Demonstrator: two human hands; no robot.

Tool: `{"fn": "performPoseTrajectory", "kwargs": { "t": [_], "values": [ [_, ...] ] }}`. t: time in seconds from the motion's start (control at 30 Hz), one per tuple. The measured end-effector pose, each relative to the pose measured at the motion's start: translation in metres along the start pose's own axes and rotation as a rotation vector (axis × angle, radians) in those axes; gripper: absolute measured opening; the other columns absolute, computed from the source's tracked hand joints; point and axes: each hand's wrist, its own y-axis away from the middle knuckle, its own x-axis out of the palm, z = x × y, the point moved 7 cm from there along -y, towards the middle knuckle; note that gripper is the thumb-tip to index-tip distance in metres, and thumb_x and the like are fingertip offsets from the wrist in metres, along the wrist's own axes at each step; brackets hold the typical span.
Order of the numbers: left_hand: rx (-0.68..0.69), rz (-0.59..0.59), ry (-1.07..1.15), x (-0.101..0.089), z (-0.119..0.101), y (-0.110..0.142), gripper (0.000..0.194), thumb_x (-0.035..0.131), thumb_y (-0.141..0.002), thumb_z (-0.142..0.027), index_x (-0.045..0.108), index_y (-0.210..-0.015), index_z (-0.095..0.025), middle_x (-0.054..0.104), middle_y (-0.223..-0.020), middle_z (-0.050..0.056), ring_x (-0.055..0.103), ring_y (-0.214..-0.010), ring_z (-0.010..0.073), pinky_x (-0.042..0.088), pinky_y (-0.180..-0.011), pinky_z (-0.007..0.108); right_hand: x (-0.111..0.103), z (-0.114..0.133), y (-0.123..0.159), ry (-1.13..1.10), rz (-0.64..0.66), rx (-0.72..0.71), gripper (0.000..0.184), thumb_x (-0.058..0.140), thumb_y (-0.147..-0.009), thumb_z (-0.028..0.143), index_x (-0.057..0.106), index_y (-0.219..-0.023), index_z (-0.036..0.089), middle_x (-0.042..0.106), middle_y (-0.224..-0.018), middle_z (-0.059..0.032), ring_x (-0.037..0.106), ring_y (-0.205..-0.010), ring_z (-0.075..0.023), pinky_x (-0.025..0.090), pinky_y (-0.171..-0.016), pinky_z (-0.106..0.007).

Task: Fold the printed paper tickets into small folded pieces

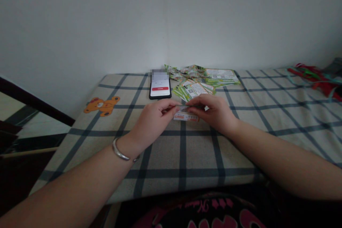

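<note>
My left hand (156, 115) and my right hand (213, 112) meet above the checked tablecloth. Between them is a small flat printed packet (185, 117), white with orange and dark print, and the thumb and fingers of each hand pinch its upper edge. Fingers cover part of that edge, so I cannot tell whether it is sealed or torn. Just beyond my right hand several green and white printed cards (195, 90) lie overlapping. Behind these are crumpled, shiny green wrappers (187, 73).
A phone (160, 91) with a lit screen lies beyond my left hand. More green cards (223, 76) lie by the wall. Red and green cloth or cords (317, 78) are heaped at the far right. An orange bear figure (102, 107) is on the tablecloth (165, 153) at left.
</note>
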Motion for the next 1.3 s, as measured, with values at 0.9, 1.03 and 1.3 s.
{"fn": "performPoseTrajectory", "kwargs": {
  "t": [0.9,1.03,1.3],
  "values": [
    [-0.130,0.061,-0.159,0.001,0.028,-0.010,0.013,0.065,-0.080,-0.014,0.069,-0.092,-0.018,0.074,-0.086,0.002,0.069,-0.079,0.0158,0.055,-0.075,0.030,0.016,-0.032,-0.001,0.038,0.140,0.272,0.007,0.069,-0.079,0.016,0.074,-0.081,0.021,0.072,-0.074,-0.0003,0.062,-0.065,-0.0120,0.045,-0.059,-0.023],
    [-0.091,0.066,-0.321,0.000,0.026,-0.014,0.010,0.067,-0.080,-0.016,0.072,-0.088,-0.019,0.073,-0.084,0.001,0.067,-0.079,0.0171,0.053,-0.076,0.031,0.018,-0.030,-0.003,0.122,0.167,0.220,0.008,0.070,-0.079,0.015,0.075,-0.082,0.021,0.073,-0.077,-0.0010,0.064,-0.071,-0.0136,0.045,-0.064,-0.025],
    [0.006,0.074,-0.474,0.000,0.021,-0.014,0.010,0.067,-0.081,-0.020,0.075,-0.088,-0.020,0.073,-0.086,0.003,0.063,-0.086,0.0208,0.048,-0.079,0.035,0.022,-0.021,-0.008,0.248,0.221,0.132,0.002,0.073,-0.080,0.017,0.075,-0.081,0.018,0.071,-0.079,-0.0042,0.062,-0.078,-0.0165,0.045,-0.071,-0.028]
  ]
}}
